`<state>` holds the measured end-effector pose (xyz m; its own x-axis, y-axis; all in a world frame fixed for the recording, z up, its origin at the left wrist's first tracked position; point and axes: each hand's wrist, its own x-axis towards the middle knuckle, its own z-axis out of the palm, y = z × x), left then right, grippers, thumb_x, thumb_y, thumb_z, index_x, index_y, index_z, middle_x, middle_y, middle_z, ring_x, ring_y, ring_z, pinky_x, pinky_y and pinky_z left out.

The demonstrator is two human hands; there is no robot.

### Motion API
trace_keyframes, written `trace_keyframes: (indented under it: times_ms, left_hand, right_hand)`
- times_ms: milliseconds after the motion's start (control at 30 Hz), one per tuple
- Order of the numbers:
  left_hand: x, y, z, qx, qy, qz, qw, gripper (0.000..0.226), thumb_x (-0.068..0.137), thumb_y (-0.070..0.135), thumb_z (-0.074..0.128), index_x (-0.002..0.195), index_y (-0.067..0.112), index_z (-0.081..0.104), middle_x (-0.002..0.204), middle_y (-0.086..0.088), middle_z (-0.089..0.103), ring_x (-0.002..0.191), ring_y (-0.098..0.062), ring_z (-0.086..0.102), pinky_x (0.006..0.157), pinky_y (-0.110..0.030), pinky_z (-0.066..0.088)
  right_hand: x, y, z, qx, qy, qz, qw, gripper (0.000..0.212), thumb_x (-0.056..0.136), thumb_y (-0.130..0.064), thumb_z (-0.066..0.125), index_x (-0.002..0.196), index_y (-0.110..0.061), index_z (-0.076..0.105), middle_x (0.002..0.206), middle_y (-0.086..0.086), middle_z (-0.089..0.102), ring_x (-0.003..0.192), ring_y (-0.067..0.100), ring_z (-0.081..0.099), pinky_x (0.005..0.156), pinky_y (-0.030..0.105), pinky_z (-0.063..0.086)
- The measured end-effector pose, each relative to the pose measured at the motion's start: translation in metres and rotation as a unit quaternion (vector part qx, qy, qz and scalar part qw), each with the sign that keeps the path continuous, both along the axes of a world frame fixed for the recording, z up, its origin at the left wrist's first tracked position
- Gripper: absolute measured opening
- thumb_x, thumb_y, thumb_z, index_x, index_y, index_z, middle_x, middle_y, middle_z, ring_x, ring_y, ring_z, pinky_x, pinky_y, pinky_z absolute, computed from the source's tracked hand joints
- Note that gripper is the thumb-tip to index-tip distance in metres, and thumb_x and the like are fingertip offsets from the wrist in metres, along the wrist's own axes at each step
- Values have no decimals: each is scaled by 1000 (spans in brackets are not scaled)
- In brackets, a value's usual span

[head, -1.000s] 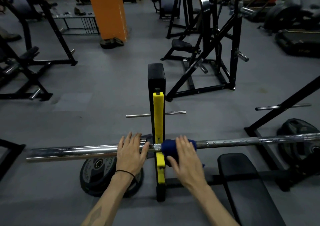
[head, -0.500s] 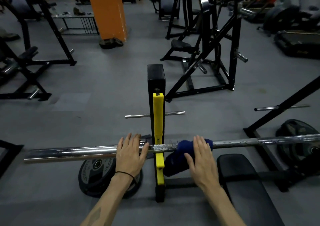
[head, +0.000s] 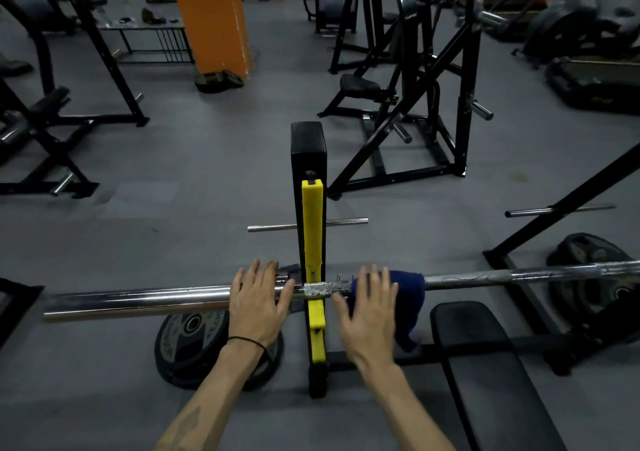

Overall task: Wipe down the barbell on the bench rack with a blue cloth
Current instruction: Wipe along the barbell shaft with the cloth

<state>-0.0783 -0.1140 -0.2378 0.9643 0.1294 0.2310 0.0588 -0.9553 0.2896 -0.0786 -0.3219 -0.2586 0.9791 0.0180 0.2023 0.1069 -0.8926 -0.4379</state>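
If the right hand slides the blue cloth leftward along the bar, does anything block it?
Yes. The yellow-lined black rack upright cradles the chrome barbell just left of the blue cloth under the right hand; beyond it, the left hand rests on the bar.

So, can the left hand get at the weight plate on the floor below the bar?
Probably yes: the left hand rests flat on the barbell, holding nothing, and the weight plate lies under it with nothing between.

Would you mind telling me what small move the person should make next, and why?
Probably slide the right hand, pressing the blue cloth, further right along the barbell: that stretch lies beyond the cloth, while the left hand steadies the sleeve.
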Motion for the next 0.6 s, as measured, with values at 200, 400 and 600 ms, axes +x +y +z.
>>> trace_keyframes:
  times_ms: [200,400,600]
  left_hand:
    - [-2,4,0,-11,6,-17,1000,83,100,69,9,145,15,52,147,-4,56,146,-23,40,124,-45,21]
    - [1,1,-2,-8,6,1,1000,78,101,67,12,143,16,55,145,-2,58,146,-22,40,124,-45,21]
    - [2,5,-5,-10,6,-13,1000,81,101,68,11,144,15,53,147,-3,56,147,-22,39,124,-46,21]
  right_hand:
    - [2,-30,-3,-102,-65,155,981,67,107,-62,26,162,-24,27,167,5,22,156,24,21,128,38,6]
    - [1,8,-1,3,-8,1,1000,76,105,-67,14,161,-16,23,169,3,14,159,22,3,128,45,-3]
    - [10,-50,-7,-103,-79,137,982,66,108,-56,27,160,-16,32,167,6,25,155,24,25,128,34,6]
